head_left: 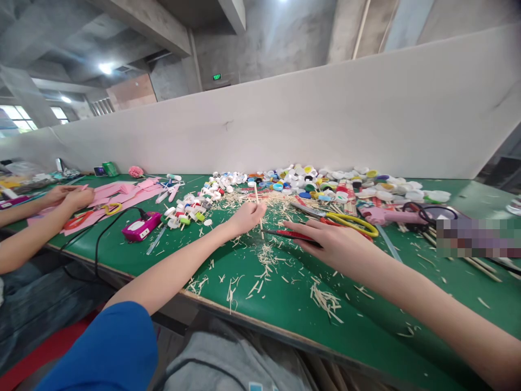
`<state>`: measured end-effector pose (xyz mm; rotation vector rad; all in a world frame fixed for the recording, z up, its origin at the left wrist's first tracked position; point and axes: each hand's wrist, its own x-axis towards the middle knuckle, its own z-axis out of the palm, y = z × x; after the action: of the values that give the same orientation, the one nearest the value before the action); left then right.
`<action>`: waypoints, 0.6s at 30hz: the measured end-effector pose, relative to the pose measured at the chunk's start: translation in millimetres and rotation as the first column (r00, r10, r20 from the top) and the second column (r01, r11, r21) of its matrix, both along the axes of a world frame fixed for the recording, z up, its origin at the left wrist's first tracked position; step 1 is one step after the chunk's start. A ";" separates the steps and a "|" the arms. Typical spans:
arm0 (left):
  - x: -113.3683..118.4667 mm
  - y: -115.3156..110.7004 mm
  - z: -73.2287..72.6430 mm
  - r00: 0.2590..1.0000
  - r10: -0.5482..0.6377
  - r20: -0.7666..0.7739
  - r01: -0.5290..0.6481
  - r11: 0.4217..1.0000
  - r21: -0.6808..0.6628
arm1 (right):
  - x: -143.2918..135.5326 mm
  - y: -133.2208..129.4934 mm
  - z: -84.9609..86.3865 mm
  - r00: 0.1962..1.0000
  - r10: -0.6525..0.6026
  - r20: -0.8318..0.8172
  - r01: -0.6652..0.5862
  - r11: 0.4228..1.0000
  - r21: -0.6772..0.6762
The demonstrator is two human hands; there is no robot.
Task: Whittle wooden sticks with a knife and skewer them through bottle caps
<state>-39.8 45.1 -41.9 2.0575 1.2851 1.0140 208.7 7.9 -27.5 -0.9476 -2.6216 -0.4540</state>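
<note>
My left hand (248,217) pinches a thin, pale wooden stick (256,191) held nearly upright over the table's middle. My right hand (325,239) is closed around a red-and-black knife (297,235). Its dark blade points left and lies close to the lower end of the stick; I cannot tell whether they touch. Wood shavings (266,258) are scattered beneath and around both hands. Just beyond my right hand lie scissors (354,220) with yellow and red handles.
Many bottle caps (293,179) are heaped along the white partition (285,125). A pink glue gun (391,215) and wooden sticks (482,266) lie right. Left are a magenta power socket (141,226) with a black cord, pink paper (122,195) and another person's hands (77,195).
</note>
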 end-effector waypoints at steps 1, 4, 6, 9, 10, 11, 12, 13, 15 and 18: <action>0.3 -1.2 1.2 1.000 0.001 0.004 -0.001 1.000 -0.001 | -0.1 -0.2 -0.1 1.000 0.001 0.001 -0.001 1.000 0.000; 1.8 -6.1 6.0 1.000 -0.012 0.009 0.012 0.999 0.031 | -1.0 -0.3 -0.1 1.000 0.004 0.000 -0.004 1.000 -0.001; 2.8 -8.6 8.7 1.000 -0.027 0.009 0.026 0.998 0.054 | -1.4 -0.3 0.0 1.000 0.003 0.004 -0.003 1.000 -0.010; 3.7 -9.4 9.6 0.999 -0.037 0.014 0.036 0.998 0.045 | -1.3 -0.6 0.7 1.000 0.000 0.021 0.000 1.000 -0.024; 3.8 -8.9 9.1 0.999 -0.038 0.016 0.038 0.999 0.034 | -1.1 -0.8 1.2 1.000 0.000 0.028 0.001 1.000 -0.028; 3.8 -8.4 8.4 0.999 -0.039 0.015 0.039 0.999 0.026 | -0.8 -1.0 1.7 0.999 0.000 0.035 0.001 0.999 -0.033; 3.6 -7.8 7.6 0.999 -0.039 0.009 0.039 0.999 0.021 | -0.6 -1.2 2.2 0.999 0.000 0.040 0.002 0.999 -0.040; 3.3 -7.3 6.9 0.999 -0.039 -0.003 0.039 0.999 0.020 | -0.5 -1.4 2.8 0.999 -0.002 0.040 0.005 0.999 -0.051; 2.5 -7.1 6.0 0.998 -0.039 -0.041 0.040 0.999 0.028 | -0.7 -1.5 3.8 0.999 -0.002 0.035 0.004 0.997 -0.077; 1.8 -7.9 6.2 0.995 -0.042 -0.093 0.047 0.997 0.053 | -2.0 -1.4 4.2 0.999 0.026 0.025 -0.023 0.994 -0.110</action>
<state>-38.0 37.2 -35.7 2.1873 1.2636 0.9559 206.7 6.5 -23.3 -0.9474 -2.7034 -0.3215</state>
